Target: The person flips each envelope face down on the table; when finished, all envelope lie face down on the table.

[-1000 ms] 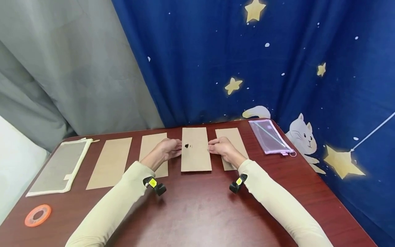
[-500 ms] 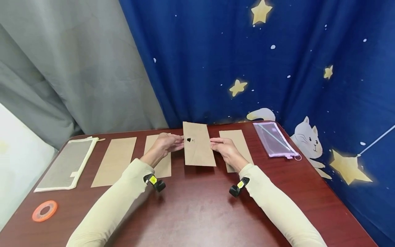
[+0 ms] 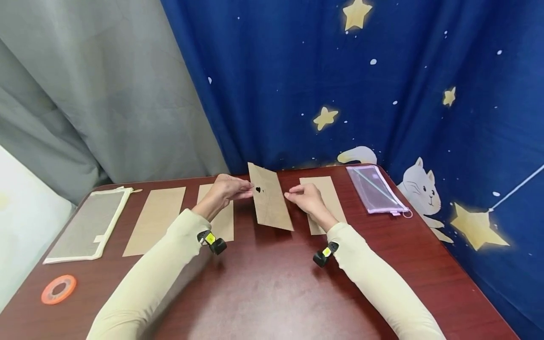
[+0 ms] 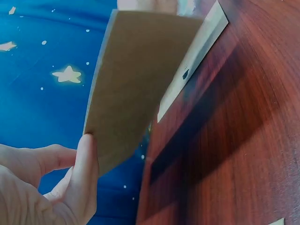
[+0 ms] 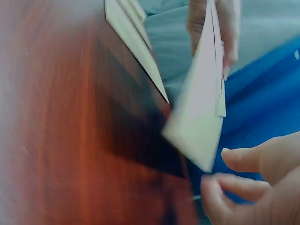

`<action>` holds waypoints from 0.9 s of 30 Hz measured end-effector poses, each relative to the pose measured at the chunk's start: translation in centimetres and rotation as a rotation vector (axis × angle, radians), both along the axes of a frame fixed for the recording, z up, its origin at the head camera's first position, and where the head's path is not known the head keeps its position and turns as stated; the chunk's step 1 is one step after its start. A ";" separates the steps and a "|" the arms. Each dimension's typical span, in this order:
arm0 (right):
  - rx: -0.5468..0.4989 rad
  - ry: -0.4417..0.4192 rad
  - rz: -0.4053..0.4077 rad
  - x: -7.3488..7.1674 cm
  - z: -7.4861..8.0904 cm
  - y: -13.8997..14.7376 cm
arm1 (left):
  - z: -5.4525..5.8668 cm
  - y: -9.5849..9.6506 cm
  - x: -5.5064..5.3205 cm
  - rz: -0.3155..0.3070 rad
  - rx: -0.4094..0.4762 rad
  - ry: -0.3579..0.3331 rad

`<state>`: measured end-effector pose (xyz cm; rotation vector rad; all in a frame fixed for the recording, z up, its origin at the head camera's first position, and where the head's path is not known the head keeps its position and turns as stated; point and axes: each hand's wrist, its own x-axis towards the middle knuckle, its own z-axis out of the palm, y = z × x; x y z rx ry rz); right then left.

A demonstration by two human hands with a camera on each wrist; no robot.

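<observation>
In the head view, a flat brown paper envelope [image 3: 272, 203] with a small black mark is raised and tilted over the back of the table. My left hand [image 3: 226, 191] pinches its left edge; the left wrist view has the thumb [image 4: 86, 159] on the plain brown face of the envelope [image 4: 136, 70]. Beyond the opposite edge is my right hand [image 3: 307, 198], holding nothing. Its thumb [image 5: 241, 159] and fingers are parted close to the envelope's lower corner [image 5: 204, 150] in the right wrist view, where layered edges show.
Flat brown paper pieces lie on the table: one at left [image 3: 155, 219], one partly behind my left hand [image 3: 224, 224] and one behind my right [image 3: 329, 200]. A cream mesh pouch [image 3: 85, 226], an orange ring-shaped roll [image 3: 47, 295] and a purple mesh pouch [image 3: 374, 189] flank them.
The envelope has lifted from near the table and turned, its right side swinging away. My right fingers, earlier at its right edge, have let go; the left hand keeps its grip.
</observation>
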<state>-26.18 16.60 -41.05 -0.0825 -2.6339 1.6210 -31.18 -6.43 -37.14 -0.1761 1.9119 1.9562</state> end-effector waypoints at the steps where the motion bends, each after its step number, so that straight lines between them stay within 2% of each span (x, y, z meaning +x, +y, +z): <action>1: 0.094 0.059 -0.009 0.2 0.7 -0.4 | 0.1 0.1 0.0 0.003 0.000 0.007; 3: 0.264 0.175 -0.012 0.8 2.2 -1.7 | 0.4 0.3 0.1 0.006 0.010 0.017; 4: 0.318 0.215 0.011 1.1 2.9 -2.5 | 0.5 0.4 0.2 0.007 0.013 0.020; 7: 0.434 0.254 0.098 2.2 4.7 -5.0 | 0.8 0.7 0.3 0.013 0.000 0.030; 9: 0.532 0.274 0.122 2.7 5.4 -6.5 | 1.1 0.7 0.4 0.023 -0.013 0.048; 12: 0.705 0.327 0.079 3.0 5.5 -8.2 | 1.5 0.8 0.5 0.035 -0.029 0.072; 17: 0.934 0.436 -0.035 3.2 4.7 -9.9 | 2.1 0.4 0.7 0.008 -0.009 0.087; 20: 0.986 0.478 -0.080 3.3 4.3 -10.4 | 2.2 0.2 1.0 0.003 0.010 0.104; 23: 0.968 0.489 -0.117 3.2 4.5 -10.5 | 1.8 0.1 1.1 0.010 0.003 0.102; 25: 0.935 0.487 -0.145 3.1 4.8 -10.4 | 1.1 0.1 1.0 0.006 0.001 0.062; 27: 0.892 0.476 -0.168 3.0 5.2 -10.2 | 0.1 0.1 0.7 -0.022 0.042 -0.015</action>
